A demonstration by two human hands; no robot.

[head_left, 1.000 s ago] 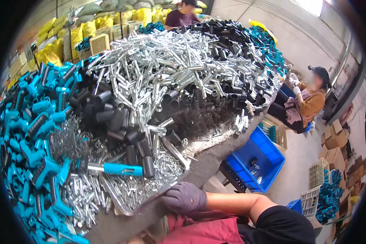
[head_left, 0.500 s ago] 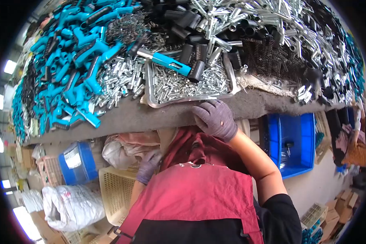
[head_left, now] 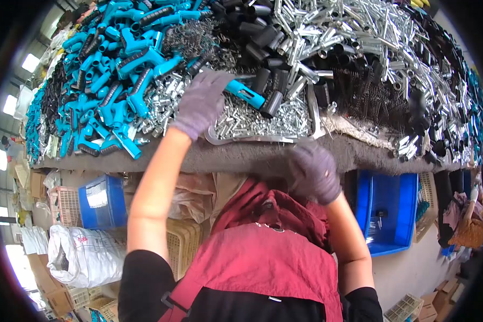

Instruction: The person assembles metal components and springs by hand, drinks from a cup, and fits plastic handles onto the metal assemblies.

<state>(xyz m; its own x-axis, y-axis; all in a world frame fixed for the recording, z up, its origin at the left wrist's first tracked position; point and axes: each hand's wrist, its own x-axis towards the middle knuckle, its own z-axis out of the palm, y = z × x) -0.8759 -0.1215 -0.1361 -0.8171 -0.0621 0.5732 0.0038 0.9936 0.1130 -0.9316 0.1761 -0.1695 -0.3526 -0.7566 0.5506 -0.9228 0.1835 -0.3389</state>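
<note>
Centrally, the left hand (head_left: 201,102) overlaps a turquoise tube (head_left: 245,95), upper centre; I cannot tell its grip, nor the blurred right hand's (head_left: 314,173). A knock could roll the adjacent black sleeve (head_left: 272,105).

Passage is available along the grey table edge (head_left: 182,159), left of the right hand (head_left: 314,172), which obstructs the strip before the metal tray (head_left: 252,140). Overhead access to the tray is restricted by the left hand (head_left: 203,103), the slotted teal tube (head_left: 246,94) and black tubes (head_left: 272,104); heaped teal handles (head_left: 139,91) block low movement farther left.
</note>
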